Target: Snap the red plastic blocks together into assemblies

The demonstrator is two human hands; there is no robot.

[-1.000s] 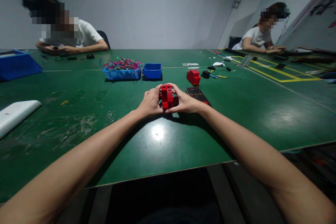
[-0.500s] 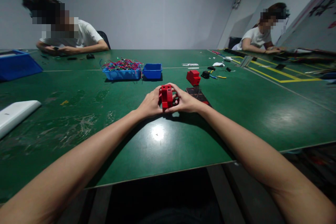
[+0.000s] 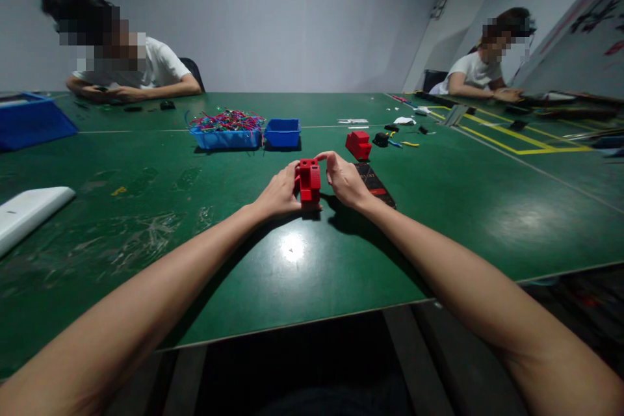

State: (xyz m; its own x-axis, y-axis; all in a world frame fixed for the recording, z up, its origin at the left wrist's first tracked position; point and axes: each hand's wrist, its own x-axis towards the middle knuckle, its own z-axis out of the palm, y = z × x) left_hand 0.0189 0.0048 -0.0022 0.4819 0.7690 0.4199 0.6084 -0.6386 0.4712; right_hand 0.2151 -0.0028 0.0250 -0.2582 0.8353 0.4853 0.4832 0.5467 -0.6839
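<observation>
A red plastic block-like part [image 3: 310,183] with holes in its top stands upright near the middle of the green table. My left hand [image 3: 281,192] grips it from the left side, fingers wrapped behind. To its right, my right hand [image 3: 345,179] has the index finger stretched toward the block's upper right corner; whether the fingertip touches is hard to tell. Its other fingers are partly bent and hold nothing visible. Beyond that hand sits another red block [image 3: 359,144]. A dark phone-like device [image 3: 376,186] with a lit display lies beside my right wrist.
A blue tray of coloured wires [image 3: 228,138] and a smaller blue bin [image 3: 283,134] stand ahead. Yellow-and-blue pliers [image 3: 403,143] and small black parts lie farther right. At left are a white case [image 3: 34,211] and a large blue bin [image 3: 36,122]. Two people sit across the table.
My right hand has let go of the red block and drawn back to the right, its index finger still reaching toward it. My left hand stays on the block.
</observation>
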